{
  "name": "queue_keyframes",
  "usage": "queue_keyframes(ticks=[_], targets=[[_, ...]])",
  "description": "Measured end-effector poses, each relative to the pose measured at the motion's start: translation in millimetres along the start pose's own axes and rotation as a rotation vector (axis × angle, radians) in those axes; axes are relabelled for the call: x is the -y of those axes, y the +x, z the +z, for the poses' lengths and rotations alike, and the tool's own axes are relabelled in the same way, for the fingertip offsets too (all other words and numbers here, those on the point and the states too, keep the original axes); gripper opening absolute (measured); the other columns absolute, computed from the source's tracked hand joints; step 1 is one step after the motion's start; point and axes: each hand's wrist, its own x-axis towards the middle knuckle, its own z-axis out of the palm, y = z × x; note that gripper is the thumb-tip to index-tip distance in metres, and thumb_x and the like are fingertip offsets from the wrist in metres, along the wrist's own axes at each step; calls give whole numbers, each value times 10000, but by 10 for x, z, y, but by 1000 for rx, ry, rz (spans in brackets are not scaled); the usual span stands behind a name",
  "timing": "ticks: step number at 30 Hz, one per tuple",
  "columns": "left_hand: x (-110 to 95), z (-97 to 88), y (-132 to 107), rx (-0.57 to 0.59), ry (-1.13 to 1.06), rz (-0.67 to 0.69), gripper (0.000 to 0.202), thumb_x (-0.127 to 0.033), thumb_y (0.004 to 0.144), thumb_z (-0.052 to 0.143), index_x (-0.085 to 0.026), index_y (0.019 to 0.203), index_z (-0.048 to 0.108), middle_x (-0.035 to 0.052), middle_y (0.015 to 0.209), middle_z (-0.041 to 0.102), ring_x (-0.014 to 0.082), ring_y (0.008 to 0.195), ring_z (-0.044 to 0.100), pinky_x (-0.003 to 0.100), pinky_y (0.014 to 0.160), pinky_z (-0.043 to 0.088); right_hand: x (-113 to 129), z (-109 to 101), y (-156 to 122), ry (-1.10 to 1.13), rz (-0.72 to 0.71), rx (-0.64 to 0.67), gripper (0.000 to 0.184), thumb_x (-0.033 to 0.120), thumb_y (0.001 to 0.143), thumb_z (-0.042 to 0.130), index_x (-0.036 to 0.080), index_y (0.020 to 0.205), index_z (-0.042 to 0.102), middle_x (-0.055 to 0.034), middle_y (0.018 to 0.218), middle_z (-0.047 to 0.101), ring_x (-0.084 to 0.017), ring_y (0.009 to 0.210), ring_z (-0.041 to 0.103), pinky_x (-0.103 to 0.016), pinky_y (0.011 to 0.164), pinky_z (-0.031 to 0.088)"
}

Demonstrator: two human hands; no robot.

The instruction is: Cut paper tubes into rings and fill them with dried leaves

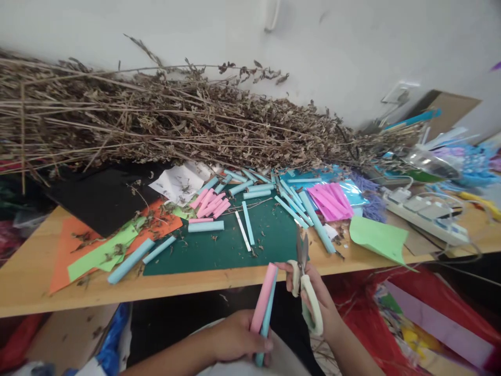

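Note:
My left hand (pixel 240 334) is closed around the lower part of a pink paper tube (pixel 263 298) and a blue paper tube (pixel 267 318), held side by side and tilted upward. In my right hand (pixel 323 297) is a pair of scissors (pixel 303 279) with pale handles, its blades pointing up toward the table edge. Fingertips of that hand reach close to the top of the tubes; whether they touch is unclear. Beyond my hands, a green cutting mat (pixel 219 256) carries several short pink tubes (pixel 211 202), blue tubes (pixel 205 225) and a thin white stick (pixel 242 231).
A large heap of dried stalks (pixel 195 120) lies along the wall. Orange paper (pixel 62 261), black paper (pixel 102 198) and green sheets (pixel 378 237) lie on the wooden table (pixel 97 297). A power strip (pixel 426 214) with cables stands at right. Red bags (pixel 352 308) are below the table.

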Motion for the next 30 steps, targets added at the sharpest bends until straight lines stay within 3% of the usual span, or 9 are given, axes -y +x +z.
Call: queue_keyframes(ticks=[4,8,11,14,17,21,24,30], targets=[[1,46,32,40,-101,113,366,-452,590,587,-130,555,416,11,493,520,91,468,474,195,434,276,-54,-17,-5,19,-34,-13,407,497,738,447,247,1060,433,-35,812,496,-106,493,354,-251,454,297],[-62,37,40,11,-228,157,373,-441,578,601,-154,573,362,-41,427,426,84,386,439,216,421,331,-89,-15,-21,5,-97,-115,408,482,749,440,233,1071,445,-54,817,514,-157,611,428,-297,570,354],[-189,-107,-22,-104,-66,135,295,-373,626,576,-147,641,388,-51,463,423,48,357,373,182,368,306,-102,-15,-2,48,-169,-178,388,465,760,433,244,1079,423,-75,929,517,-180,690,449,-323,621,353],[-383,-327,-134,-259,170,135,237,-344,690,521,-136,717,411,-60,480,418,31,368,346,152,357,268,-170,-7,16,109,-223,-217,357,473,785,365,238,1048,419,-90,978,504,-160,616,440,-304,534,341],[-591,-484,-256,-361,263,185,218,-327,704,509,-139,724,401,-73,467,411,27,354,336,149,352,267,-291,34,-31,71,-116,-96,379,515,771,349,211,977,439,-85,884,503,-148,577,426,-285,494,331],[-756,-490,-311,-356,195,245,251,-321,643,564,-148,650,382,-74,427,412,29,336,331,154,338,276,-380,144,-161,-121,145,195,412,535,733,422,203,976,446,-65,865,491,-155,669,436,-288,602,362],[-737,-422,-263,-331,179,198,240,-297,610,583,-143,623,399,-70,400,416,35,322,351,152,330,278,-338,227,-211,-185,255,334,389,483,734,462,201,1000,435,-46,870,483,-159,740,436,-290,675,360],[-527,-373,-215,-291,244,-8,205,-284,599,560,-142,634,415,-48,426,459,64,350,414,163,325,320,-218,254,-172,-164,345,399,350,429,731,476,183,973,420,-30,822,465,-138,695,417,-258,631,353]])
